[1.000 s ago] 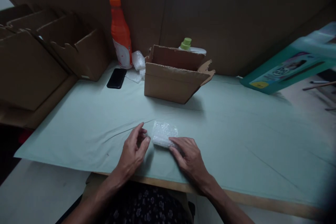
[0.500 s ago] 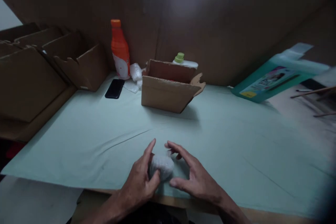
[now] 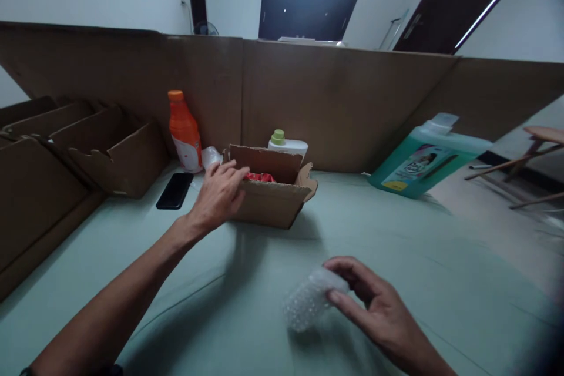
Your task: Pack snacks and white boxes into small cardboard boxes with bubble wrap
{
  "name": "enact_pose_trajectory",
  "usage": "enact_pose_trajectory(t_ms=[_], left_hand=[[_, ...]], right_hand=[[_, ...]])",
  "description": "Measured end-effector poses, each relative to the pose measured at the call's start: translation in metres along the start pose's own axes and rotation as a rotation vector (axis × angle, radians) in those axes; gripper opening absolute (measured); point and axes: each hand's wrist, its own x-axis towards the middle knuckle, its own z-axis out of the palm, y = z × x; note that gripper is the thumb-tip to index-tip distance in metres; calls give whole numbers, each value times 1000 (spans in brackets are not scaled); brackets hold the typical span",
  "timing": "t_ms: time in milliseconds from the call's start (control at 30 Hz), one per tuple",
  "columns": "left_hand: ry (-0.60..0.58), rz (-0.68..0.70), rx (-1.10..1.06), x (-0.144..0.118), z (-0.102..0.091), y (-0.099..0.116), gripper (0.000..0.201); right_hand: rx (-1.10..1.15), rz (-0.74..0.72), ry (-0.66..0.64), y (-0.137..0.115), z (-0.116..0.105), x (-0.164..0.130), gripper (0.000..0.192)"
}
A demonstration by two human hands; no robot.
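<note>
My right hand (image 3: 370,299) pinches one end of a bubble-wrapped bundle (image 3: 308,299) between thumb and fingers, low over the front of the table. What is inside the wrap cannot be made out. My left hand (image 3: 220,197) is stretched forward to the left front corner of a small cardboard box (image 3: 268,205). Its fingers are extended and apart, holding nothing, above the box's edge. Whether they touch the cardboard I cannot tell. Something red and shiny (image 3: 259,177) shows inside the box.
Behind the box stands a white bottle with a green cap (image 3: 288,144). An orange bottle (image 3: 185,135), crumpled bubble wrap (image 3: 211,157) and a black phone (image 3: 174,191) are to its left. Cardboard bins (image 3: 110,158) line the left side. A green liquid jug (image 3: 423,158) leans at the right.
My left hand has left the bundle and reached forward to the box. My right hand has taken hold of the bundle and moved it right. The head view has tilted up.
</note>
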Motion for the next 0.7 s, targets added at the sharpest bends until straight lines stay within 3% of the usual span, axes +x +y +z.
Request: enact_pose_trajectory(t_ms=[67,133,267,367,533,633,700], left_hand=[[-74,28,21,6,5,-2,23],[-85,78,41,-3,3,5,24],[-32,116,72,-51,-19,36,27],[17,93,60,-90,-39,60,25],[91,124,68,-120,-53,82,28],[148,91,65,-121,-52,87,27],[171,69,47,-120,-52,89,25]], right_hand=[[38,-6,135,-2,-19,6,22],[60,-20,253,-7,-37,12,25],[26,-63,518,-32,-62,28,37],[-140,-170,571,-56,-56,48,28],[-668,-377,270,-77,-14,86,12],[-1137,-271,2,-86,10,103,12],[-1314,-164,-182,-94,20,110,15]])
